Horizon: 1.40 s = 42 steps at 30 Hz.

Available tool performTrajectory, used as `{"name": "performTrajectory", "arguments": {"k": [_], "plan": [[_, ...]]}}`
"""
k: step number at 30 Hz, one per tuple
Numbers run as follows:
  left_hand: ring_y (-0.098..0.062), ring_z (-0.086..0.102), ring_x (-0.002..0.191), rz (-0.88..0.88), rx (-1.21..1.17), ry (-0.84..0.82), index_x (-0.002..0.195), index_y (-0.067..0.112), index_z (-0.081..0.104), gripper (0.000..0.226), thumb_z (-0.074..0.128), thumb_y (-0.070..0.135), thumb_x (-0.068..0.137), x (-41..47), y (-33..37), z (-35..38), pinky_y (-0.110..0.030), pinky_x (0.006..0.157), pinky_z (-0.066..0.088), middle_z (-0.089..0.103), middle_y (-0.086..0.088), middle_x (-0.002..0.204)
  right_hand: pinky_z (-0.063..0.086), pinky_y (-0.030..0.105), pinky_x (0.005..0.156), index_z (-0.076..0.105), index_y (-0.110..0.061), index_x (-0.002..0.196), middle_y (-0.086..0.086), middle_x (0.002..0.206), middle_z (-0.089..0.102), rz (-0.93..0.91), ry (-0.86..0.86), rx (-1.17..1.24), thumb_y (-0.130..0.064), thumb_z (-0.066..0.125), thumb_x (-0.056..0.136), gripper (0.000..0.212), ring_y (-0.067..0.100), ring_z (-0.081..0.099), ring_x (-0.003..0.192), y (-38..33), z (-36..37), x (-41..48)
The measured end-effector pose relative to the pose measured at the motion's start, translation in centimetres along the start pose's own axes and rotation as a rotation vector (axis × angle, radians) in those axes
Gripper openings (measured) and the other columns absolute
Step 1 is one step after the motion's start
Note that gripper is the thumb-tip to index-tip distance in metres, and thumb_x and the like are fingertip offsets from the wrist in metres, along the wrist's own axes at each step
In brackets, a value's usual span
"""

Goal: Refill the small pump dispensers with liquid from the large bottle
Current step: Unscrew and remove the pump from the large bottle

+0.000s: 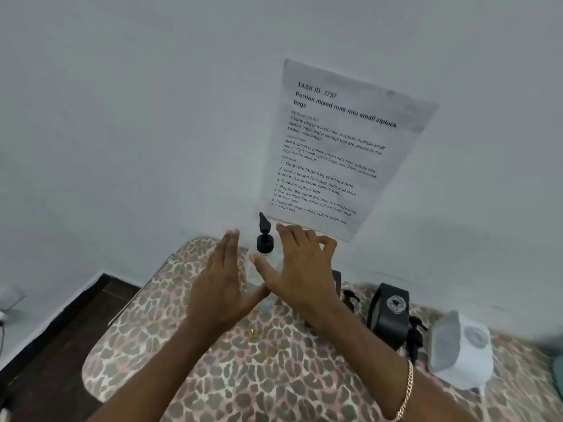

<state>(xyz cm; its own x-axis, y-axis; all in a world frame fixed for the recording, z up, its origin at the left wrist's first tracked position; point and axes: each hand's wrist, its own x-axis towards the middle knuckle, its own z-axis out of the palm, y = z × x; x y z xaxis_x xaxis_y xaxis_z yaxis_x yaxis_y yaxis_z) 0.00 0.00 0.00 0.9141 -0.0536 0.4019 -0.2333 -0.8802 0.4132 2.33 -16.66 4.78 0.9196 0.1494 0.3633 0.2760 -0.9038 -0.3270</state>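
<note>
Wall sheet reading "TASK ID: 3797", pump dispenser below

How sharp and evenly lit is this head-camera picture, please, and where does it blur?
Head view: soft, even light, no glare; the wall sheet has a readable heading, softer small print; the left hand and right hand look slightly smeared; the white container at the right edge is blurred.

Dispenser between left hand, right hand
</note>
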Motion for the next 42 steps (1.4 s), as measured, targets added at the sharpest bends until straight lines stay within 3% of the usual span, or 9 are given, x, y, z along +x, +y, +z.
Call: {"name": "performTrajectory", "arguments": {"k": [4,6,8,10,17,21,29,36,42], "plan": [[-0.028,0.064,0.129,-0.049,-0.064,0.063,0.160,0.014,0.036,0.116,0.042,0.097,0.079,0.0,-0.6,2.5,-0.045,0.094,0.059,0.055,-0.009,0.154,0.022,0.043,0.095,0.067,-0.018,0.122,-0.002,0.117,0.068,-0.042,0.051,0.009,-0.067,0.052,0.095,0.057,0.021,0.063,0.110,0.5,1.4,0.9],[-0.019,0.071,0.109,-0.025,-0.109,0.099,0.149,0.022,0.047,0.098,0.050,0.092,0.081,0.1,-0.8,3.7,-0.036,0.082,0.060,0.068,0.002,0.132,0.022,0.041,0.092,0.069,-0.020,0.115,-0.005,0.110,0.066,-0.058,0.050,0.029,-0.064,0.051,0.098,0.050,0.018,0.061,0.106,0.6,2.0,1.2],[-0.004,0.063,0.075,0.006,-0.163,0.170,0.128,0.022,0.057,0.077,0.058,0.083,0.082,0.1,-1.0,4.8,-0.023,0.062,0.047,0.066,0.015,0.094,0.022,0.041,0.090,0.069,-0.022,0.109,-0.006,0.105,0.063,-0.059,0.038,0.041,-0.061,0.051,0.099,0.045,0.017,0.059,0.102,0.7,2.1,1.4],[-0.004,0.052,0.057,-0.005,-0.191,0.234,0.102,0.018,0.058,0.064,0.062,0.078,0.081,0.1,-1.1,5.4,-0.022,0.055,0.035,0.055,0.015,0.071,0.024,0.041,0.086,0.070,-0.022,0.103,-0.006,0.098,0.061,-0.053,0.046,0.074,-0.061,0.053,0.098,0.043,0.017,0.058,0.096,0.6,2.1,1.4],[-0.016,0.066,0.076,-0.151,-0.262,0.183,0.104,0.017,0.057,0.061,0.071,0.072,0.082,-1.5,-0.2,4.9,-0.035,0.067,0.052,0.068,0.002,0.086,0.022,0.040,0.083,0.074,-0.021,0.096,-0.003,0.101,0.070,-0.025,0.059,0.248,-0.057,0.066,0.092,0.037,0.018,0.063,0.101,-0.3,0.4,-1.0],[-0.014,0.064,0.070,-0.090,-0.261,0.220,0.101,0.017,0.057,0.061,0.072,0.072,0.081,-4.4,1.0,3.6,-0.036,0.065,0.052,0.065,0.003,0.078,0.023,0.039,0.086,0.075,-0.024,0.098,-0.005,0.104,0.070,-0.020,0.079,0.264,-0.057,0.066,0.093,0.035,0.016,0.062,0.104,-0.8,-1.3,-4.6],[-0.017,0.069,0.080,0.013,-0.355,0.201,0.112,0.013,0.064,0.070,0.075,0.073,0.078,-10.2,6.1,1.4,-0.044,0.077,0.059,0.071,0.001,0.088,0.046,0.047,0.094,0.068,-0.027,0.083,-0.014,0.088,0.058,0.036,0.111,0.271,-0.056,0.070,0.090,0.031,0.011,0.056,0.089,-0.3,-6.7,-12.3],[-0.021,0.070,0.087,0.095,-0.441,0.184,0.116,0.010,0.065,0.085,0.061,0.083,0.072,-14.5,9.9,1.1,-0.047,0.081,0.059,0.074,-0.005,0.096,0.052,0.032,0.073,0.071,-0.023,0.080,-0.013,0.082,0.065,0.115,0.160,0.292,-0.051,0.077,0.087,0.030,0.007,0.063,0.081,0.6,-9.3,-18.2],[-0.017,0.071,0.088,0.132,-0.460,0.147,0.122,0.014,0.067,0.088,0.056,0.087,0.072,-16.9,10.8,2.0,-0.045,0.081,0.059,0.075,0.000,0.100,0.056,0.047,0.067,0.073,-0.004,0.078,0.015,0.082,0.073,0.174,0.187,0.249,-0.055,0.074,0.082,0.052,0.029,0.068,0.072,1.3,-8.9,-21.1]]}}
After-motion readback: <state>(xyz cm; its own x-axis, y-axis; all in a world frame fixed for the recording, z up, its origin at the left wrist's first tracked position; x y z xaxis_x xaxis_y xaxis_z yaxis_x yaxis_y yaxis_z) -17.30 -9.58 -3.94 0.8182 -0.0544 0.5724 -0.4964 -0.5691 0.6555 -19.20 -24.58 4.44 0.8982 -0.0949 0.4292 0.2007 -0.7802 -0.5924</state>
